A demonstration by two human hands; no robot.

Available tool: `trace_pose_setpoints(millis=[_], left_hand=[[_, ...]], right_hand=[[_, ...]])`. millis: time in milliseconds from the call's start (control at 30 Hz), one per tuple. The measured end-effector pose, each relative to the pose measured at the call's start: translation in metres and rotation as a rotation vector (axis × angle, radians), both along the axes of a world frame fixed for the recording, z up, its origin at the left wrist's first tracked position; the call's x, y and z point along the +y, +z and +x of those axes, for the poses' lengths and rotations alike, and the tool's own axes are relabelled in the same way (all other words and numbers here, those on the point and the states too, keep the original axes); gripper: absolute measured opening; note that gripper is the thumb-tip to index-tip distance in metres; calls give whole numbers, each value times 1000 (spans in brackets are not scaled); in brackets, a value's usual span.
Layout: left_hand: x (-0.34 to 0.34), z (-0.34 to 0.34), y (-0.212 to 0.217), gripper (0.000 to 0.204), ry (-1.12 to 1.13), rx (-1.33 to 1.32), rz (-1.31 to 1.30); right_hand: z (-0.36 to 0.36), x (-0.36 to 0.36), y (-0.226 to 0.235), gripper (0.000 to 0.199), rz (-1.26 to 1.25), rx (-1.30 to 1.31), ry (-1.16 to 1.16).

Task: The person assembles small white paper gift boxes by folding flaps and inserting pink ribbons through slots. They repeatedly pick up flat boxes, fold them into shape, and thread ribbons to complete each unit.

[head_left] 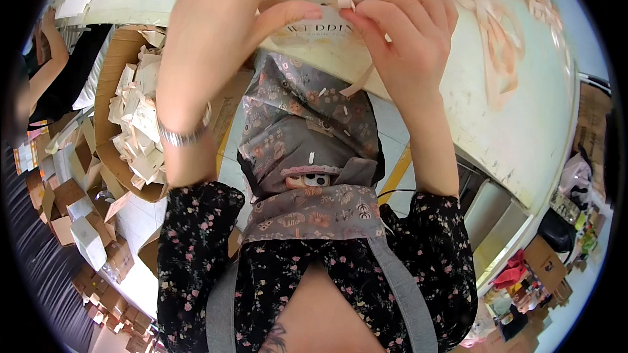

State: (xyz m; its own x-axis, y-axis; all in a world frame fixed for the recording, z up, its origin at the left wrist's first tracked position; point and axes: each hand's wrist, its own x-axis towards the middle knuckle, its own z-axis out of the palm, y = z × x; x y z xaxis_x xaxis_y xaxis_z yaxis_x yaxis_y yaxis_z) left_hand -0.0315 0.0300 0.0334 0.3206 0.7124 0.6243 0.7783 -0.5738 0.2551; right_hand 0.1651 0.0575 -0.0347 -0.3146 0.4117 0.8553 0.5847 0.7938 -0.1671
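While the right hand (412,42) pinches a pale pink ribbon (345,1) between thumb and forefinger, the left hand (219,19) reaches in from the other side, its thumb extended over a small pale package (314,29); motion blur hides its other fingers, so I cannot tell whether they close on anything. That package lies between the hands at the near edge of the white table (484,150), the ribbon at its upper side. Its face carries a line of spaced dark capitals, partly covered by fingers, with a smaller line below too faint to read. More loose ribbons (500,52) lie to the right; at left, a brown carton (108,108) holds many pale pieces (140,114).
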Motion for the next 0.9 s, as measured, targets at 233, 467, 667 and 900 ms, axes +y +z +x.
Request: trace_pose_setpoints(millis=[233,467,667,900], left_hand=[[-7,3,-23,7,-179,-199,-152],[17,7,-77,11,-249,-670,118],[7,11,-65,12,-157,-661,-45],[14,17,-90,5,-123,-862,132]], right_hand=[[1,-9,7,13,-63,-43,-15],[-3,-15,16,12,-237,-54,10],[-7,-8,3,15,-157,-53,7],[-11,-6,-8,13,-136,51,127]])
